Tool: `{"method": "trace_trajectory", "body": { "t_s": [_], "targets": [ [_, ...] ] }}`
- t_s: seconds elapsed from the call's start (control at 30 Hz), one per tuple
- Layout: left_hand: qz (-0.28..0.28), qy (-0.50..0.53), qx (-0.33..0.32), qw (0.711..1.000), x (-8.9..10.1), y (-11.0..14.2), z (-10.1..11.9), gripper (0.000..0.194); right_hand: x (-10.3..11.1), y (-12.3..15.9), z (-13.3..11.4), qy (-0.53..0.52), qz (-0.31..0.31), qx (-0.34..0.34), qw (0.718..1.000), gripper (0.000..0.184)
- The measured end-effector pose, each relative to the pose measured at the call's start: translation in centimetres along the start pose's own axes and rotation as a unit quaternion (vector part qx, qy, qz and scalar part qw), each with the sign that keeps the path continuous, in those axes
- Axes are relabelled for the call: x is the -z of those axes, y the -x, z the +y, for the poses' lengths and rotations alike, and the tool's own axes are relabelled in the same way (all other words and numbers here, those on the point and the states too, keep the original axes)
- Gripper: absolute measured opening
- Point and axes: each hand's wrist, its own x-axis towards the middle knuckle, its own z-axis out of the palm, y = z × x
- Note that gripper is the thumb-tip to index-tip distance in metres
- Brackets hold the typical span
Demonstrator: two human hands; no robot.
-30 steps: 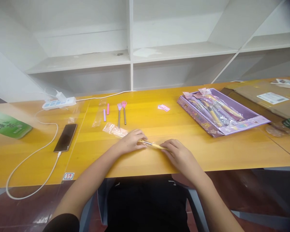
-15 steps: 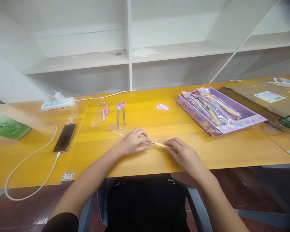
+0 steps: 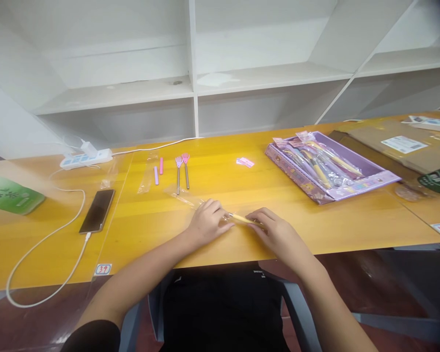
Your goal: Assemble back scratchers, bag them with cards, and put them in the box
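My left hand (image 3: 208, 222) and my right hand (image 3: 275, 232) meet near the front edge of the yellow table (image 3: 352, 225). Between them lies a thin yellow-handled stick (image 3: 242, 219) with a metal shaft, partly inside a clear plastic sleeve (image 3: 185, 196). My left fingers are pinched on the sleeve end and my right fingers are closed on the yellow handle. Two small pink rake-headed sticks (image 3: 182, 171) and two short pink and purple handles (image 3: 158, 169) lie farther back.
A purple box (image 3: 374, 177) of packaged sticks sits at the right, with a brown carton (image 3: 399, 146) behind it. A phone (image 3: 97, 210) on a white cable, a power strip (image 3: 86, 157) and a green packet (image 3: 7, 195) lie at the left. White shelves stand behind.
My left hand has slid right along the stick toward my right hand, and the clear sleeve now trails behind it. The view has shifted slightly.
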Motion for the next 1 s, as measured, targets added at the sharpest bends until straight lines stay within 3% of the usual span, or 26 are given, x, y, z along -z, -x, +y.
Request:
{"method": "trace_trajectory", "body": {
  "t_s": [0.13,0.27,0.37,0.7,0.87,1.0],
  "targets": [
    [0.002,0.014,0.013,1.000,-0.5,0.1,0.1,0.034,-0.2,0.0,-0.4,-0.006,-0.001,0.011,1.000,0.017],
    [0.019,-0.023,0.021,0.999,-1.0,0.2,0.5,0.016,-0.3,-0.1,-0.8,-0.010,0.005,0.016,1.000,0.018],
    [0.013,-0.034,0.015,0.999,-0.8,0.1,0.5,0.015,-0.4,-0.1,-0.9,-0.011,0.004,0.008,1.000,0.018],
    [-0.087,-0.080,-0.153,0.981,-1.0,0.2,0.0,0.027,-0.4,0.3,-0.2,-0.033,0.020,-0.005,0.999,0.017],
    [-0.115,0.004,-0.152,0.982,1.1,-0.3,-0.5,0.025,-0.1,0.6,-0.3,-0.023,0.015,-0.005,1.000,0.016],
    [-0.103,-0.022,-0.135,0.985,2.3,-0.5,-0.8,0.032,0.1,0.7,-0.4,-0.024,0.016,-0.009,1.000,0.019]
  ]
}}
